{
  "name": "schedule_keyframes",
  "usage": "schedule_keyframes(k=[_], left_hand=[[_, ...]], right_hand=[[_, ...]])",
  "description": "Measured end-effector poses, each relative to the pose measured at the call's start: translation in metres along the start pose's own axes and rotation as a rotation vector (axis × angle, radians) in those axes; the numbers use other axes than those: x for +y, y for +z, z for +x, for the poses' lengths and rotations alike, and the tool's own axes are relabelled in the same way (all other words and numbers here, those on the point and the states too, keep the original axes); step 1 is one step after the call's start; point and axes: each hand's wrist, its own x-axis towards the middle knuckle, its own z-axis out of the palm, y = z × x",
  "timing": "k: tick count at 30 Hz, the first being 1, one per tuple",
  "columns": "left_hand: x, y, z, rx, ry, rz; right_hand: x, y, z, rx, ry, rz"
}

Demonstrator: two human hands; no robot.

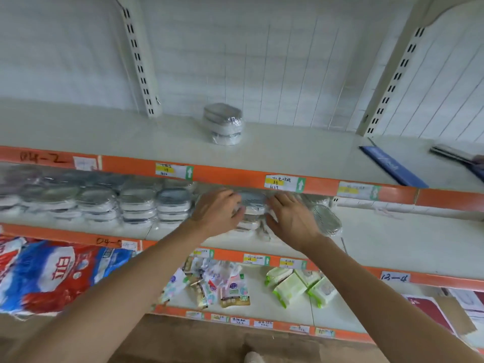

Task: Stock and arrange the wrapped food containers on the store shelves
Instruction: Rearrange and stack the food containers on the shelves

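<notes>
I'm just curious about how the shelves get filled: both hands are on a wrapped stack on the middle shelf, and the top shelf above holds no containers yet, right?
Not quite. The head view shows one wrapped stack of containers already on the top shelf. The rest holds: the left hand and right hand flank a wrapped stack on the middle shelf.

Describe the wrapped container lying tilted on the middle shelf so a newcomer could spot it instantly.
Find the middle shelf, under the orange price rail. Just right of the right hand lies a single wrapped container. Unlike the upright stacks to the left, it sits alone, tipped on its side.
</notes>
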Motion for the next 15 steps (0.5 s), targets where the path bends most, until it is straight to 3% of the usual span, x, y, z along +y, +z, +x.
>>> schedule_keyframes(k=[7,12,15], left_hand=[[-0.052,-0.046,0.038,0.233,-0.225,-0.144],[-0.106,-0.041,0.087,0.165,-0.296,-0.176],[-0.137,-0.041,0.122,0.099,-0.353,-0.178]], right_hand=[[-0.012,-0.029,0.087,0.135,-0.007,0.062],[0.001,-0.007,0.175,0.16,0.01,0.051],[0.006,0.005,0.234,0.142,0.133,0.114]])
